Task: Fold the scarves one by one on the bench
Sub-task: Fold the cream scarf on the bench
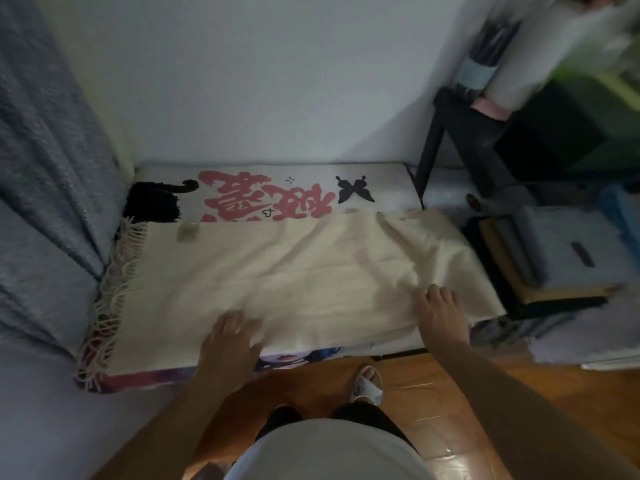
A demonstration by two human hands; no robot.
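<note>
A plain white wall (263,81) backs a low desk (381,188) whose printed cover shows large pink characters (266,197) and a black butterfly (356,189) along its far strip. A grey-blue curtain (45,188) hangs at 9 o'clock, and the floor (450,403) below is glossy orange wood.

A cream scarf (294,271) lies spread across most of the desk, its fringed end (110,299) hanging over the edge at 9 o'clock and its other end rumpled and draped toward 3 o'clock. A small pale tag (188,233) sits near its far edge at 10 o'clock.

The left hand (230,344) rests palm-down on the scarf's near edge at 7 o'clock, fingers spread and flat, gripping nothing. The right hand (438,313) lies at 4 o'clock of the scarf, fingers straight and pressed on the creased cloth, with no pinch visible.

At 3 o'clock, beside the desk, a stack of folded cloths (554,258) sits in grey, tan and dark layers. A black frame (460,150) stands at 2 o'clock. A slippered foot (369,384) shows at 6 o'clock.
</note>
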